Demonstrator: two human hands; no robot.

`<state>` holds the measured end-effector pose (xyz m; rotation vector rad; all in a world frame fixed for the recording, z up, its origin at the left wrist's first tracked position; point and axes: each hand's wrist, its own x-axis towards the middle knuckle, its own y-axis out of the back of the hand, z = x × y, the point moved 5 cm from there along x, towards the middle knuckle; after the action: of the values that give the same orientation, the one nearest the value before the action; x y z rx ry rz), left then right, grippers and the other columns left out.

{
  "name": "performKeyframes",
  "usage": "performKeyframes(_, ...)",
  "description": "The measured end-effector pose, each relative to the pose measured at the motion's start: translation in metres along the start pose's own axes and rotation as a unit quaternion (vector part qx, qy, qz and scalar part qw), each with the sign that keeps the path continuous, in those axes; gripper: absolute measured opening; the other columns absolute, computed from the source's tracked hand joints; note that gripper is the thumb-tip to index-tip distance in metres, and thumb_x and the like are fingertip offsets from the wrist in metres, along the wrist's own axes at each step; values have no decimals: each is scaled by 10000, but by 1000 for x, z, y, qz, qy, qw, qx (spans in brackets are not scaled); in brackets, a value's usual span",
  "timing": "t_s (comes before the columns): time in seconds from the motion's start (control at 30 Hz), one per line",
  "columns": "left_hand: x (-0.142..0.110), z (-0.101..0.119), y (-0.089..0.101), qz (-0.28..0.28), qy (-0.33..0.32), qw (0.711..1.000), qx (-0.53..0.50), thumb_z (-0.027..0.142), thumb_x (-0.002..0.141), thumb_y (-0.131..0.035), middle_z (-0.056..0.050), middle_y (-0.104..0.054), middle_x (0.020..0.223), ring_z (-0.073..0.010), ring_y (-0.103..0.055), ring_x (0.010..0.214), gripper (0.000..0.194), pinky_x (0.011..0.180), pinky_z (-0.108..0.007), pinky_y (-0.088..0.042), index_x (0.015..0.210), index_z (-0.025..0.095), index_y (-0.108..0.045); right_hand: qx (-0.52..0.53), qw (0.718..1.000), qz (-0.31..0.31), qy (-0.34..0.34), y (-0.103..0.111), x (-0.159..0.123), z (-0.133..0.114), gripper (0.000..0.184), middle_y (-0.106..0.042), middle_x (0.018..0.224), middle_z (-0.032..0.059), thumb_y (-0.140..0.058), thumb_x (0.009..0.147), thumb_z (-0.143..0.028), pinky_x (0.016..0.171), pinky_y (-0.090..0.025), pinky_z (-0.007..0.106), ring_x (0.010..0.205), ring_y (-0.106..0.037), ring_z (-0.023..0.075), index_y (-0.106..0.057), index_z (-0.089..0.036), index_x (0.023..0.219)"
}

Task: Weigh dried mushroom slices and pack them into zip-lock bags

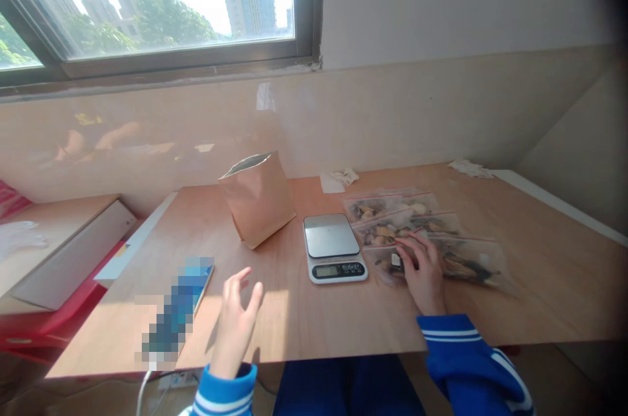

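Note:
My left hand hovers over the table's front part with its fingers apart, holding nothing, to the right of a pixelated phone-like object. My right hand is on a clear zip bag with a red seal line, its fingers bent at the bag's upper edge. A small white label shows by the thumb. Several more zip bags with brownish dried contents overlap around it. Left of the bags stands a white kitchen scale with a bare steel plate. Behind it to the left, an open brown paper bag stands upright.
The wooden table meets a tiled wall below a window. Crumpled tissue lies at the back edge, with white plastic further right. A white cable hangs at the front left. A carton stands beyond the left edge.

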<state>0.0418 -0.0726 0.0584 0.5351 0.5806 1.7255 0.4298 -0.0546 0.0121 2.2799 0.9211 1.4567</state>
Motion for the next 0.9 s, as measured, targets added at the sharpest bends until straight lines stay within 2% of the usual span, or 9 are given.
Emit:
performKeyframes(0.13,-22,47,-40,-78,-58,978,-185,481,848,-515,-104,-518,1231,-192,-589,941,422,826,-323,-466,1184,229,-556,-2,997,70,-34,28,3,-46,320,-494,1127,134,-510,912,-442,934,-383,512,993,-514,286,-750,-230,914)
performKeyframes(0.23,-28,72,-47,-98,-65,964,-238,470,855,-529,-45,-598,965,-132,-525,713,394,690,-264,-434,1162,229,-577,166,986,2,-29,30,4,-97,286,-455,948,80,-479,939,-369,791,-478,426,832,-523,214,-739,-260,986)
performKeyframes(0.33,-27,80,-54,-153,-41,935,-318,528,860,-487,-16,-570,779,-105,-454,596,380,587,-238,-386,938,182,-623,365,919,-147,-5,17,-2,-154,316,-500,907,49,-405,971,-288,756,-511,356,835,-567,184,-717,-301,1022)
performKeyframes(0.4,-27,74,-60,-191,4,909,-371,595,852,-438,6,-503,644,-92,-398,514,461,505,-233,-335,744,167,-571,445,873,-202,-8,9,-10,-182,284,-553,932,48,-437,960,-290,782,-514,341,877,-588,184,-720,-294,985)
performKeyframes(0.5,-26,58,-63,-184,61,880,-433,627,844,-411,19,-482,621,-96,-437,503,478,482,-229,-339,689,180,-479,523,809,-251,-94,-5,-24,-201,271,-624,1008,60,-448,958,-332,834,-521,346,944,-616,187,-629,-281,1153)
performKeyframes(0.57,-25,50,-61,-169,65,882,-436,602,839,-454,19,-509,651,-107,-487,539,433,525,-240,-391,736,183,-484,563,763,-279,-152,-14,-33,-204,317,-652,1044,68,-499,933,-362,879,-517,365,982,-626,193,-542,-261,1230)
performKeyframes(0.63,-24,46,-59,-159,56,893,-417,564,822,-524,29,-503,645,-106,-484,545,385,545,-242,-405,789,182,-506,575,743,-295,-177,-19,-37,-206,315,-662,1052,66,-589,879,-369,909,-504,378,1001,-626,200,-550,-242,1164)
performKeyframes(0.73,-22,44,-57,-144,38,905,-400,530,809,-568,38,-480,642,-101,-451,540,348,529,-232,-383,817,186,-516,540,765,-303,-175,-20,-38,-205,263,-663,1057,64,-642,834,-344,936,-471,391,1024,-613,209,-586,-227,1063)
performKeyframes(0.9,-22,40,-55,-122,9,931,-344,534,840,-514,38,-434,601,-105,-400,538,355,528,-225,-342,747,191,-506,413,849,-303,-129,-14,-32,-200,153,-649,919,34,-623,826,-335,853,-447,363,897,-584,196,-607,-218,923)
